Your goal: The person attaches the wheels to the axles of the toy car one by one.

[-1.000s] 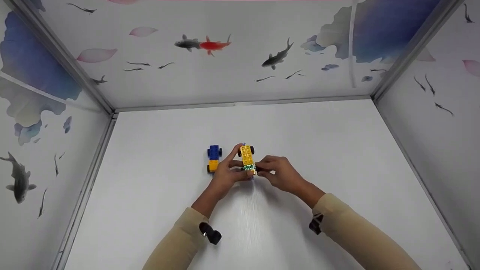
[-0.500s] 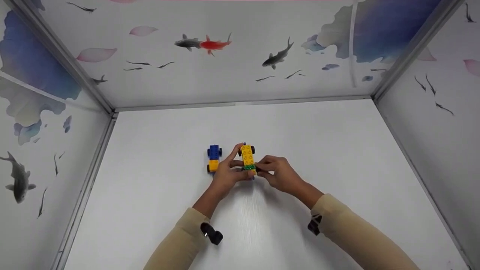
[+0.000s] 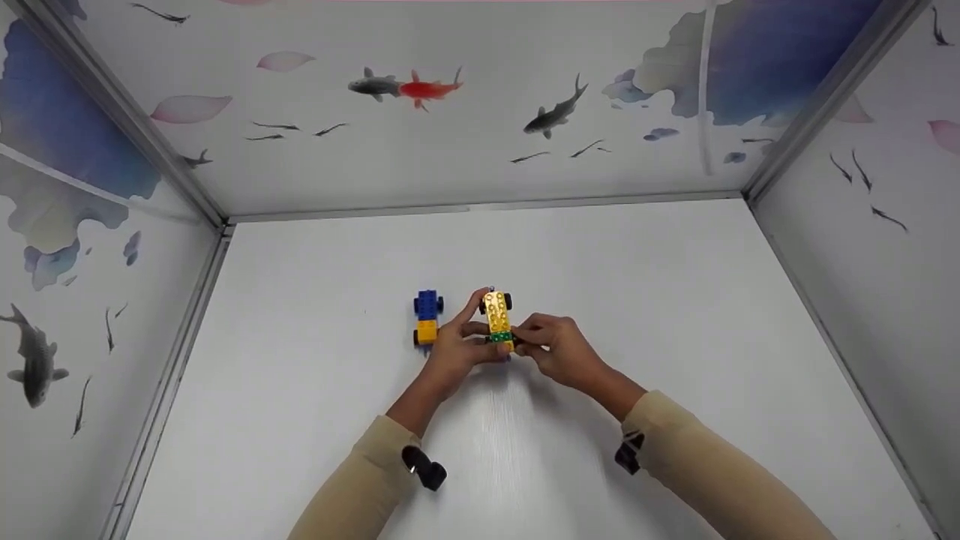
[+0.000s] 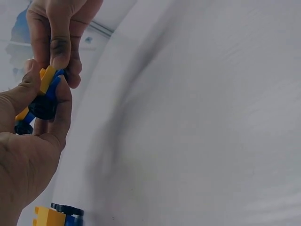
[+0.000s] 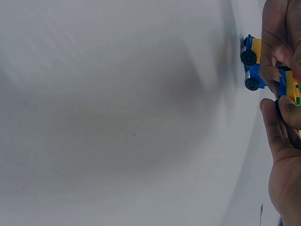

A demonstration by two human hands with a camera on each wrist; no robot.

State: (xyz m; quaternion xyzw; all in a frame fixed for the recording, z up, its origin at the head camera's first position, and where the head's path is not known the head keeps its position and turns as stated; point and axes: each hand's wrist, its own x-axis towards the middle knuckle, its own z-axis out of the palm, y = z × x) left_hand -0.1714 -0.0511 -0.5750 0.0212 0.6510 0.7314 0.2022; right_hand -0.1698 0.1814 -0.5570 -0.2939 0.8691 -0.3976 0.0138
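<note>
My left hand (image 3: 451, 354) grips a toy car (image 3: 497, 311) built of bricks, held up off the table, with yellow studs on top, a green band towards the near end and blue underneath. Black wheels show at its far end. At the car's near right side my right hand (image 3: 564, 351) pinches a black wheel (image 5: 277, 108) between thumb and fingers. Those fingertips partly hide the wheel, so whether it sits on its axle I cannot tell. In the left wrist view the left thumb and fingers hold the car by its sides, near another black wheel (image 4: 43, 107).
A second toy car (image 3: 427, 306), blue and yellow with black wheels, stands on the white table (image 3: 337, 300) just left of the left hand. Panels with painted fish (image 3: 555, 112) wall in the back and both sides. Each sleeve carries a small black camera (image 3: 424, 468).
Both hands and the held car have shifted very slightly to the right. The grip of each hand looks the same, and the second car stays put.
</note>
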